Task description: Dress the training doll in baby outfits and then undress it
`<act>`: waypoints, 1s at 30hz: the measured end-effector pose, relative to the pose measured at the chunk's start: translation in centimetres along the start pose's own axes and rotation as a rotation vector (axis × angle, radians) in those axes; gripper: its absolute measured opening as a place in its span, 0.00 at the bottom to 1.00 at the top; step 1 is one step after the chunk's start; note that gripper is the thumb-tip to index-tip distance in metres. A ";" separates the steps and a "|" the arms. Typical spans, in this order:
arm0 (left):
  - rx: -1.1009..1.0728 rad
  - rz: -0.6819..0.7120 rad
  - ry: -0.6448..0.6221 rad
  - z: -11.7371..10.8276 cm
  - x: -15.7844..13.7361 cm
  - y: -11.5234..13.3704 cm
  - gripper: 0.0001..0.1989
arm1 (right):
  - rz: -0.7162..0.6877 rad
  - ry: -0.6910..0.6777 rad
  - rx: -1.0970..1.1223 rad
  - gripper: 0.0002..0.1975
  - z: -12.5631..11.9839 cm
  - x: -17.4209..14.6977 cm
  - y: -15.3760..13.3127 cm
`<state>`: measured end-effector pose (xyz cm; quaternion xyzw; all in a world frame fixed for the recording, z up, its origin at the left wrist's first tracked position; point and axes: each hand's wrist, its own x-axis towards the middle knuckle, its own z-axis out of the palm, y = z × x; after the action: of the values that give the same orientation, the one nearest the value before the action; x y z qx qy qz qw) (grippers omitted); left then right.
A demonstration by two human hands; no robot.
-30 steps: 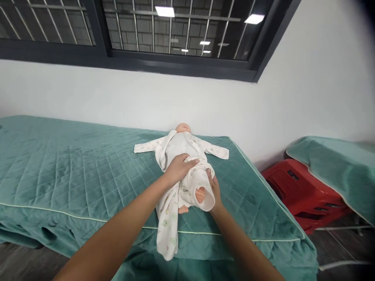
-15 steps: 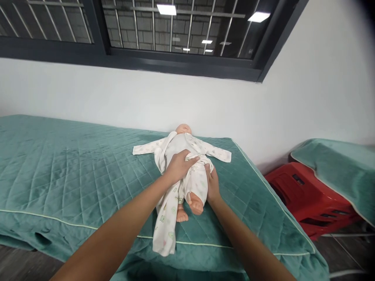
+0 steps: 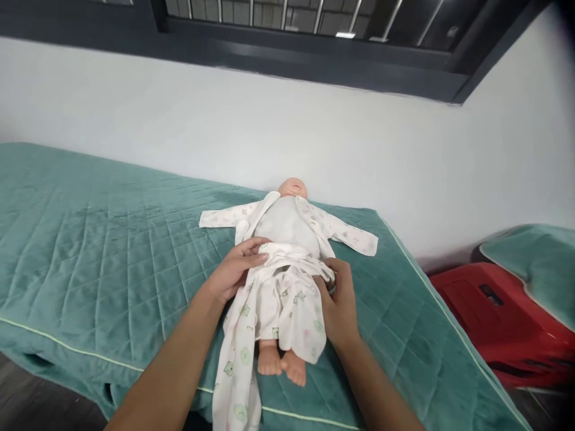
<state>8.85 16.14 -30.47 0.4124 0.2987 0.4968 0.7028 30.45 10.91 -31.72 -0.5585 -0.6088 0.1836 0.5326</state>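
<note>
White printed trousers [image 3: 303,308] bunch over a baby doll [image 3: 287,222] on a green quilted bed [image 3: 135,257]; my left hand [image 3: 234,268] and right hand [image 3: 340,305] grasp them at opposite sides.

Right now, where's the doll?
In the head view, the doll lies centrally on the green cover, between left hand and right hand, its head by the wall.

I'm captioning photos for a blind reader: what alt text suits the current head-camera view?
A person's left hand and right hand hold white printed clothing at the waist of a baby doll lying face up on a green quilted cover beside a white wall. One strip of cloth hangs over the near edge; the feet are bare.
</note>
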 end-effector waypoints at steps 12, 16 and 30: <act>-0.101 -0.016 -0.006 -0.2 -0.4 0.0 0.21 | -0.023 -0.872 -0.118 0.15 2.0 8.8 -8.2; -0.040 -0.019 0.024 -0.3 -0.4 0.2 0.17 | 0.103 -0.981 0.139 0.15 2.6 9.5 -6.3; 0.256 -0.086 -0.268 -0.6 -0.7 0.3 0.20 | 0.432 -1.001 0.840 0.12 2.1 8.8 -2.1</act>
<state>7.98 15.67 -30.54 0.5477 0.2803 0.3650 0.6987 29.31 18.77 -26.85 -0.2616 -0.5340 0.7420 0.3098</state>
